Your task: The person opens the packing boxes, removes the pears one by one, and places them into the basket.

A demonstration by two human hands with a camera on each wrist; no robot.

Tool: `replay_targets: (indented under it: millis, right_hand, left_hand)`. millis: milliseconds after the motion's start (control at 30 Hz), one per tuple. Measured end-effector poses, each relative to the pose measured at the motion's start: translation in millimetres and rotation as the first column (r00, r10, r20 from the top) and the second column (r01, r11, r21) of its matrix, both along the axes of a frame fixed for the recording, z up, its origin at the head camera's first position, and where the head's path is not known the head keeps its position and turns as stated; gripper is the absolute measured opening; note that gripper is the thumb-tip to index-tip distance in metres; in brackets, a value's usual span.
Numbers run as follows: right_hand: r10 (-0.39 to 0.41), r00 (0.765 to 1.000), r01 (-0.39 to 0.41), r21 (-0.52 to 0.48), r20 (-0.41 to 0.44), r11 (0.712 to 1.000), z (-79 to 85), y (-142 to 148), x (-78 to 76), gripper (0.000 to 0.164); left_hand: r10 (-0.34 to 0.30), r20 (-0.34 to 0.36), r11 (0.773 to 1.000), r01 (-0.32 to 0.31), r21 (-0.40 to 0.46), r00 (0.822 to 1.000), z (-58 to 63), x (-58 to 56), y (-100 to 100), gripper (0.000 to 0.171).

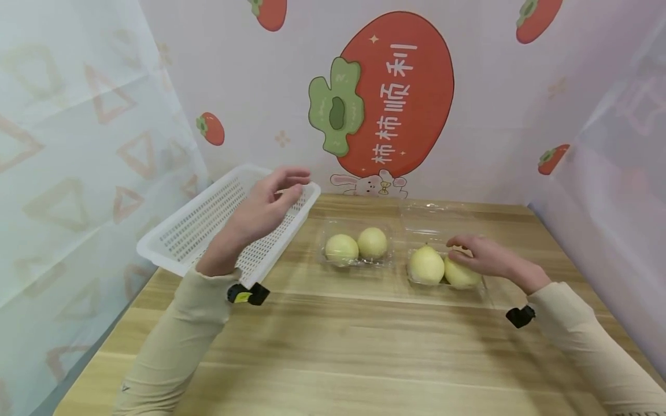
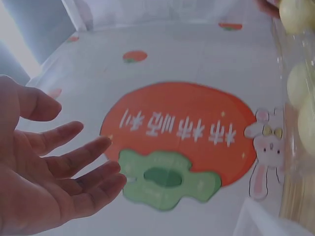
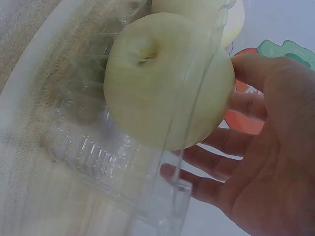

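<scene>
My left hand (image 1: 262, 209) hovers over the white plastic basket (image 1: 156, 249), its fingers spread and loosely bent, nothing in them. On the right, my right hand (image 1: 484, 255) is at the right-hand pear (image 1: 462, 276), with loosely curved fingertips at its upper side. In the right wrist view, thumb and fingers lie along one side of that pale yellow pear (image 3: 167, 83), with a gap before the palm. It sits beside another pear (image 1: 426, 266) in a clear plastic clamshell box (image 1: 424, 283), whose lid (image 1: 434, 218) is folded back.
Left of that box, a second clear box (image 1: 356, 263) contains two round, pale yellow pears (image 1: 341, 249). All stand on a wooden table (image 1: 333, 346). A printed persimmon backdrop (image 1: 484, 104) rises behind the table, with fabric walls at both sides.
</scene>
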State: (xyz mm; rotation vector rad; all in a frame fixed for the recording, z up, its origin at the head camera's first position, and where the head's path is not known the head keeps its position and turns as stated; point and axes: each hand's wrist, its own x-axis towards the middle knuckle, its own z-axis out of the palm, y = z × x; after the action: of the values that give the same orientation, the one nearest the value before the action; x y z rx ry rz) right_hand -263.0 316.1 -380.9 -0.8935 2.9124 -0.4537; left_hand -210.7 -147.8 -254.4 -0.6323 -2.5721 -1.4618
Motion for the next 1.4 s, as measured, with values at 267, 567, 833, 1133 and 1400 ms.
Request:
replay_targets:
  millis: [267,567,833,1133,1400]
  right_hand:
    - [0.028,1.000,-0.028,-0.018,0.010,0.999,-2.3,-1,3.1,0.038]
    - [0.008,0.998,-0.009,0.008,0.056,1.000,-8.1,-3,2.3,0.043]
    - [0.028,1.000,-0.028,0.029,0.000,0.999,-18.1,-4,3.8,0.041]
    - [0.013,1.000,-0.013,-0.023,0.018,1.000,-28.5,-9,5.6,0.039]
    - [-0.072,0.996,0.074,-0.039,0.044,0.996,-33.5,-12,2.4,0.044]
  left_hand:
    - [0.050,0.050,0.999,-0.049,-0.022,0.997,-7.0,10.9,-62,0.044]
    - [0.129,0.132,0.990,-0.120,-0.077,0.983,-25.3,9.0,-110,0.052]
    - [0.280,0.144,0.957,-0.264,-0.120,0.949,-45.1,-9.0,-142,0.061]
    - [0.422,0.041,0.883,-0.401,-0.243,0.906,-68.6,-21.2,-169,0.063]
    - [0.496,-0.095,0.829,-0.503,-0.246,0.863,-81.8,-35.5,-192,0.061]
